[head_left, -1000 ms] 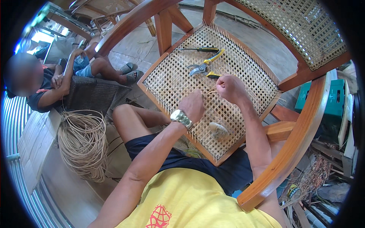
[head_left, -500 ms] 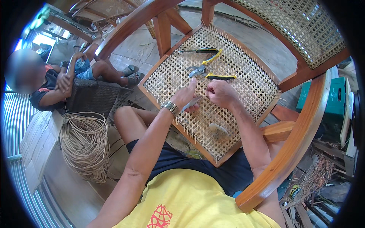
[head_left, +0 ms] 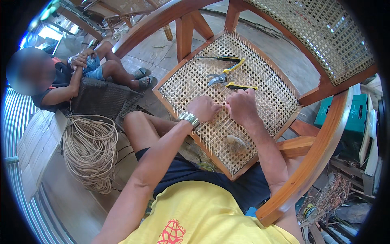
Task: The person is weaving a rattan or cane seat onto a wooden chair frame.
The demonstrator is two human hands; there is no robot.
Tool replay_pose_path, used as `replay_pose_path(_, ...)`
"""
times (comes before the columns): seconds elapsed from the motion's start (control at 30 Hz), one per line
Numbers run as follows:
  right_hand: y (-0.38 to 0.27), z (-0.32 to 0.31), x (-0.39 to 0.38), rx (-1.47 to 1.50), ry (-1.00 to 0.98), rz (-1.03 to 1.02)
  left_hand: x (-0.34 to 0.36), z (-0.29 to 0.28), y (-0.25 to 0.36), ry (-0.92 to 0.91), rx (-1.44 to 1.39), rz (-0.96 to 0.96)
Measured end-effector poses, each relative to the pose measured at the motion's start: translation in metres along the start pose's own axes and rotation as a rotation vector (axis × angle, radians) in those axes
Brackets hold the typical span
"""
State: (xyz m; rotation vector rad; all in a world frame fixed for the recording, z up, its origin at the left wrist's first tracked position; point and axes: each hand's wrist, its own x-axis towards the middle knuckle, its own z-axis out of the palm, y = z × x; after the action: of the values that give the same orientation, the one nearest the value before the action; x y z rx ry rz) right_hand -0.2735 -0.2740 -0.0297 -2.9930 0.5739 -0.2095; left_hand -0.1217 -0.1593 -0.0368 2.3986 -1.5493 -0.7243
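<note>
My left hand (head_left: 203, 108) and my right hand (head_left: 243, 107) meet low over the woven cane seat (head_left: 191, 77) of a wooden chair. Both are closed, fingertips pinched close together; what lies between them is too small to make out. Just beyond my right hand, pruning shears (head_left: 219, 78) with black-and-yellow handles lie spread on the weave. Farther back rests a thin pointed tool (head_left: 228, 59) with a dark handle. A pale, rounded lump (head_left: 235, 143) sits on the seat nearer me, below my right wrist. Loose cane ends stick up along the seat's edges.
The chair's curved wooden arm (head_left: 321, 156) arches around my right forearm, and its cane backrest (head_left: 325, 36) stands at the far right. A coil of rattan (head_left: 89, 156) hangs at left. Beyond it a person (head_left: 67, 87) sits. Green crates (head_left: 349, 112) stand at right.
My left hand has turned palm-down and moved toward my right hand; the pale flat strip seen by it earlier no longer shows. My right hand has shifted slightly right. The view has shifted a little.
</note>
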Motion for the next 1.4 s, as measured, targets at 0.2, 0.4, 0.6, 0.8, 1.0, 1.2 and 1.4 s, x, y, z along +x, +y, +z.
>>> replay_pose_path(0.2,0.009,0.001,-0.005,0.123,-0.039,-0.048,-0.09,-0.075,-0.077,0.27,0.306,-0.327)
replay_pose_path(0.4,-0.011,0.008,0.015,0.644,0.089,-0.225,-0.145,-0.123,-0.062,0.303,-0.032,-0.144)
replay_pose_path(0.6,-0.021,-0.016,0.018,1.722,-0.076,-0.07,-0.11,-0.116,-0.032,0.268,-0.342,-0.135)
replay_pose_path(0.8,0.027,-0.027,0.009,0.924,-0.084,0.386,-0.034,-0.028,-0.024,0.039,-0.261,-0.026)
replay_pose_path(1.0,0.029,-0.002,0.007,0.608,-0.18,0.351,-0.01,-0.005,-0.013,0.032,0.047,0.047)
replay_pose_path(1.2,0.02,-0.007,0.011,0.495,-0.121,0.358,0.004,-0.024,0.013,-0.213,0.283,0.026)
replay_pose_path(1.4,0.018,-0.002,0.005,0.37,-0.003,0.221,-0.015,0.014,0.024,-0.003,0.238,-0.113)
